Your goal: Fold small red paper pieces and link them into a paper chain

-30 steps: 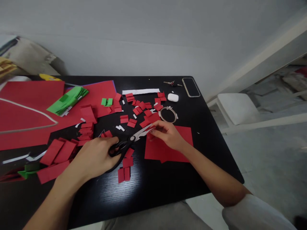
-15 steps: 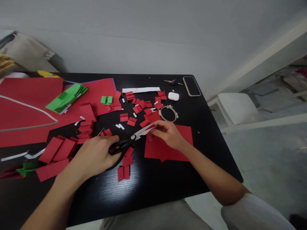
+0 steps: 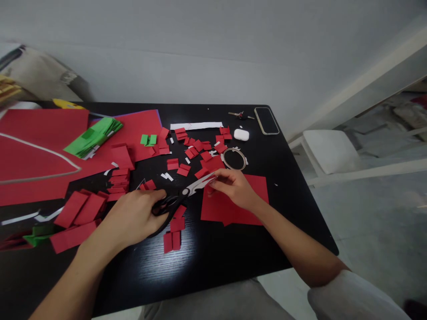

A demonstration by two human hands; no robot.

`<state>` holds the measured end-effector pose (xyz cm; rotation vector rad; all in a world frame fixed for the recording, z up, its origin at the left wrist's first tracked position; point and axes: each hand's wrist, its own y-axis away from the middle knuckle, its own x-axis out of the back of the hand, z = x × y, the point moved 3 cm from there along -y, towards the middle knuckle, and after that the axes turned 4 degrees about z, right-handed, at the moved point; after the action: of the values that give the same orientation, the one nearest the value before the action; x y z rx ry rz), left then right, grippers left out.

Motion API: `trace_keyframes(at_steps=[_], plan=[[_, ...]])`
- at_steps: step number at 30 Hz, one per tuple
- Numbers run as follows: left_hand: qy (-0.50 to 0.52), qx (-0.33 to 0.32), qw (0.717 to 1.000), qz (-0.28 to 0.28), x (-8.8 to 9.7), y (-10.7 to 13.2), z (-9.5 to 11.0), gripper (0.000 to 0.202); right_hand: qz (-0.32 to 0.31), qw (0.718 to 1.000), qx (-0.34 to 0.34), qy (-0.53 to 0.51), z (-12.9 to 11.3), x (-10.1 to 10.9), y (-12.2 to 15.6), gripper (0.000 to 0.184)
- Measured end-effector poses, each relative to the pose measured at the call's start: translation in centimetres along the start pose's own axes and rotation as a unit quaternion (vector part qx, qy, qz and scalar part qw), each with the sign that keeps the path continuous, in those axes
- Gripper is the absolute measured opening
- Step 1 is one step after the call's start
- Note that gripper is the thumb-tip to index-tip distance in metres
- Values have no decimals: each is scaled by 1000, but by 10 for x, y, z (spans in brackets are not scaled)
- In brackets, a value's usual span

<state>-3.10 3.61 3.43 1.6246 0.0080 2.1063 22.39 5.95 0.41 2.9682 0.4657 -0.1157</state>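
My left hand (image 3: 133, 218) grips the black handles of a pair of scissors (image 3: 182, 194) over the black table (image 3: 213, 262). The steel blades point right toward my right hand (image 3: 233, 186). My right hand pinches a small red paper piece (image 3: 210, 189) at the blade tips. Under that hand lies a red paper sheet (image 3: 233, 206). Several small folded red pieces (image 3: 196, 151) are scattered beyond the scissors, and two more (image 3: 172, 240) lie just below them.
Large red sheets (image 3: 40, 146), a green paper bundle (image 3: 93, 138) and stacked red pieces (image 3: 80, 209) fill the table's left. A tape ring (image 3: 234, 158), white earbud case (image 3: 240, 134), phone (image 3: 266, 120), keys (image 3: 240, 115) and white strip (image 3: 196, 126) lie at the far right. A white chair (image 3: 330, 149) stands beside the table.
Almost nothing has moved. Both hands stay at the scissors and the small red piece; the view has shifted very slightly.
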Motion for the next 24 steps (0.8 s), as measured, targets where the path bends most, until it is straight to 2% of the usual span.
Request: trace_keyframes(at_steps=[8,19,24], plan=[[0,1,1000,-17,-1,1,-1,21,0,1000,2,-8,-1,0,0,12],[-16,-19,1000,1,-1,1,-2,21,5,1000,-11,-16,2,0,0,16],[-26,-19,999,-2,-2,1,-2,22,5,1000,-10,-15,3,0,-1,11]])
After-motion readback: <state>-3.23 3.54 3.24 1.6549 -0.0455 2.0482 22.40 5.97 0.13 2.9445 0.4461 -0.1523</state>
